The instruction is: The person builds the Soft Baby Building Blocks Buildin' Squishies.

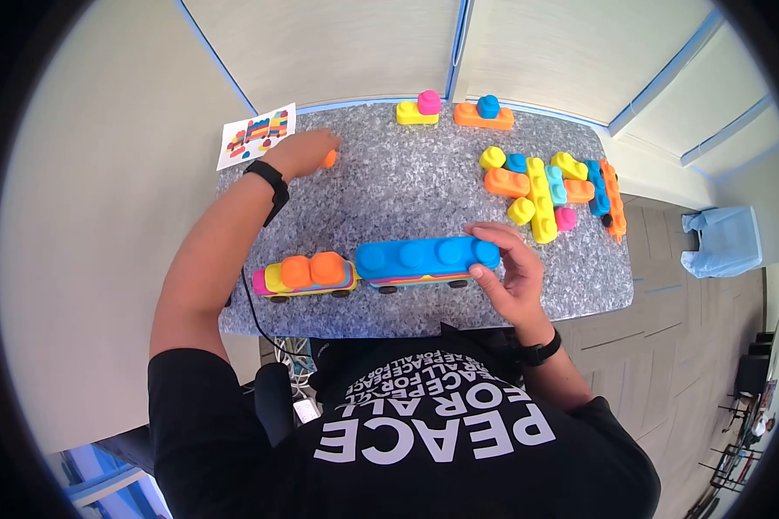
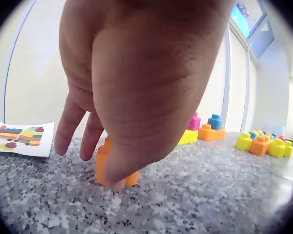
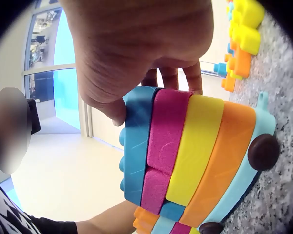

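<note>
My left hand (image 1: 299, 154) reaches to the back left of the table and pinches an orange building block (image 2: 132, 179) low at the tabletop. Its thumb lies across the block's near face. With the right hand (image 1: 518, 275) I grip the right end of a wheeled block wagon (image 3: 200, 141), thumb on the near side and fingers behind. A long blue block (image 1: 424, 253) tops its stack of magenta, yellow and orange layers. Joined at its left stands a smaller wagon (image 1: 312, 281) with orange blocks on top.
A printed picture sheet (image 1: 234, 154) lies at the back left. Yellow-and-pink (image 1: 417, 112) and orange-and-blue (image 1: 483, 117) block pairs stand along the back edge. Several loose blocks (image 1: 541, 199) cluster at the right. A black cable (image 1: 253, 307) hangs over the front left edge.
</note>
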A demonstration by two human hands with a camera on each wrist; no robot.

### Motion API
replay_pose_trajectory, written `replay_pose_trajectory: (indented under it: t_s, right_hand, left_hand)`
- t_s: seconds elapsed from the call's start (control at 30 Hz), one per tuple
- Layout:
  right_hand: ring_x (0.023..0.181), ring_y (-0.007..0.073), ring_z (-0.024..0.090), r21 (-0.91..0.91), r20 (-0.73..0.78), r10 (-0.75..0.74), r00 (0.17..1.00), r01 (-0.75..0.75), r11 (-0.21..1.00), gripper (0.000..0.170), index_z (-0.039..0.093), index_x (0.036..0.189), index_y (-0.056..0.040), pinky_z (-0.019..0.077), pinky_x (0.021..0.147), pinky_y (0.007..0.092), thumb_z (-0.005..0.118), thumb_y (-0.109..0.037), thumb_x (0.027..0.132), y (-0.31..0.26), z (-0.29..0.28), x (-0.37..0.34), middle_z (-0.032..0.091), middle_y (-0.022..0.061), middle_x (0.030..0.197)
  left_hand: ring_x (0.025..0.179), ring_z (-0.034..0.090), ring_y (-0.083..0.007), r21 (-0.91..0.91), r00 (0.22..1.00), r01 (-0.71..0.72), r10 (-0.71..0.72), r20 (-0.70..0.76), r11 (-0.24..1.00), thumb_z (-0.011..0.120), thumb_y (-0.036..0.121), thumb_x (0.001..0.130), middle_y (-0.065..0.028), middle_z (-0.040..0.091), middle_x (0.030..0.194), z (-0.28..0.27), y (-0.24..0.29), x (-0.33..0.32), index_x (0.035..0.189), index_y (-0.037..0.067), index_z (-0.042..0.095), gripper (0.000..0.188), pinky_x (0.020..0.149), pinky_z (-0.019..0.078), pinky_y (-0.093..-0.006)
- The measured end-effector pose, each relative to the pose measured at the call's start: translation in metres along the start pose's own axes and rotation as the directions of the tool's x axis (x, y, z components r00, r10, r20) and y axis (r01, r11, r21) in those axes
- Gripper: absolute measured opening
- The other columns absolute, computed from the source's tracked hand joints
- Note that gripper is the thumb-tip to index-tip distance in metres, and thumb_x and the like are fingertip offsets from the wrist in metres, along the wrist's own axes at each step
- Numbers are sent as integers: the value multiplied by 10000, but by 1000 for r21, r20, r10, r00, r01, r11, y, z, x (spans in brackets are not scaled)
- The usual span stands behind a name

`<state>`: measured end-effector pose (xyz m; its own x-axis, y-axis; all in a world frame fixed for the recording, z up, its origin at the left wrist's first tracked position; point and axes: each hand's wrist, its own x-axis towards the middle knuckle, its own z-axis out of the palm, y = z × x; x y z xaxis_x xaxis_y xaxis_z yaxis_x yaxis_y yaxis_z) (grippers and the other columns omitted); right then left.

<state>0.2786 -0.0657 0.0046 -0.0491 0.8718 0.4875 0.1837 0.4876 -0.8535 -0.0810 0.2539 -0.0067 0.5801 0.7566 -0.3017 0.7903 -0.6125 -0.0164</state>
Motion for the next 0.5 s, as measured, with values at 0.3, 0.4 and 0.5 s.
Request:
replay_pose_trajectory:
  t_s: [0.3, 0.4, 0.5]
  right_hand:
    - [1323, 330, 750, -29, 8, -4, 1000, 4, 1000, 485, 760, 1433, -40, 571, 1143, 446, 916, -117, 981, 4, 4, 1, 790, 186, 1433]
    - [1324, 329, 748, -35, 15, -1, 1000, 2, 999, 486, 759, 1432, -39, 570, 1143, 445, 918, -113, 979, 3, 4, 2, 790, 187, 1432]
    - [1325, 330, 747, -18, 18, -1, 1000, 1, 1000, 488, 756, 1432, -33, 570, 1143, 445, 917, -105, 977, 3, 8, 2, 790, 190, 1429]
  left_hand:
    - [1234, 732, -329, -368, 887, -351, 181, -424, 861, 808, 8, 946, -115, 706, 1371, -116, 64, -121, 1528, 137, 705, 605, 959, 638, -450]
    - [1206, 742, -294, -422, 839, -407, 148, -524, 810, 820, 8, 944, -108, 736, 1392, -132, 108, -184, 1536, 116, 700, 614, 953, 638, -429]
    - [1212, 760, -326, -409, 796, -472, 179, -578, 781, 858, 47, 944, -122, 754, 1392, -119, 133, -219, 1516, 94, 705, 594, 1005, 637, -442]
